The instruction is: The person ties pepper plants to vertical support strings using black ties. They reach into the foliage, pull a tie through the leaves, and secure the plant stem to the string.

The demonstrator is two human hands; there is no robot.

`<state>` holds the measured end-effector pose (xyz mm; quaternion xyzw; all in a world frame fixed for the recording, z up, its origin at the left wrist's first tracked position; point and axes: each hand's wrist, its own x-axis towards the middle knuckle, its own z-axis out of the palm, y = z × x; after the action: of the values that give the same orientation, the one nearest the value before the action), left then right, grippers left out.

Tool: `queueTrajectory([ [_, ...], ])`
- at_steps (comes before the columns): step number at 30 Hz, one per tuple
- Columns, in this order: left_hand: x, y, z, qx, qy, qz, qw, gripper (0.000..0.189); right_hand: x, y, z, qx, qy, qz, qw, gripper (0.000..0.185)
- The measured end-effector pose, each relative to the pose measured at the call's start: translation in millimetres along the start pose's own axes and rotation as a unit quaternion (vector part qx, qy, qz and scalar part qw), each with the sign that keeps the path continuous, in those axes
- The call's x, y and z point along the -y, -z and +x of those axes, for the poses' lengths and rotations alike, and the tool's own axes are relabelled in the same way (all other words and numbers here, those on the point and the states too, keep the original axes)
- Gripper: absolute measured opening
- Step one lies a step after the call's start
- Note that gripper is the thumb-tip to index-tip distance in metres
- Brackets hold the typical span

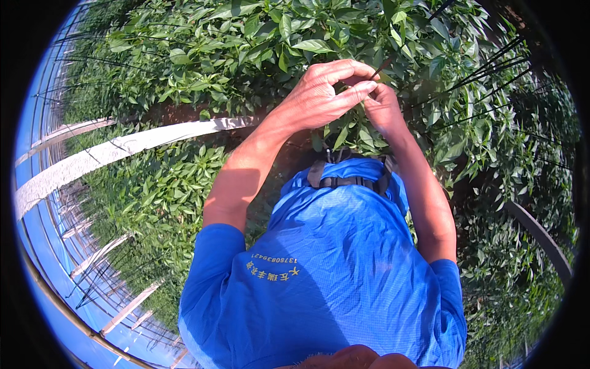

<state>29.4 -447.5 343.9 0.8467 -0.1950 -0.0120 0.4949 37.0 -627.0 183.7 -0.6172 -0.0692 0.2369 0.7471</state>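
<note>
My left hand (329,94) is raised over leafy green plants that look like pepper plants (313,46). Its thumb and forefinger pinch a thin dark cord or wire (381,69) that slants up into the leaves. Right beside it is my right hand (383,110), with its fingers curled in at the left thumb tip. The left thumb partly covers those fingertips, so I cannot tell whether they grip the cord too. Foliage hides the cord's far end.
A pale post (124,145) crosses the left side, and a grey post (541,237) stands at the right. Dark strings (488,69) stretch through the plants at upper right. A dark strap with a buckle (341,181) circles my waist over a blue shirt (341,258) bearing writing.
</note>
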Motion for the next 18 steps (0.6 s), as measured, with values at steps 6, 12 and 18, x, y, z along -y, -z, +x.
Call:
queueTrajectory([
  [6,-9,0,19,-0.043,0.093,-0.104,0.989,0.023,31,-12,-13,0.108,0.004,0.023,0.994,0.019],
  [12,7,2,33,-0.065,0.123,-0.215,0.967,0.024,29,6,-5,0.124,0.004,-0.014,0.992,0.034],
  [18,20,15,57,-0.116,0.136,-0.155,0.971,0.022,54,15,-12,0.018,0.087,-0.186,0.978,0.063],
])
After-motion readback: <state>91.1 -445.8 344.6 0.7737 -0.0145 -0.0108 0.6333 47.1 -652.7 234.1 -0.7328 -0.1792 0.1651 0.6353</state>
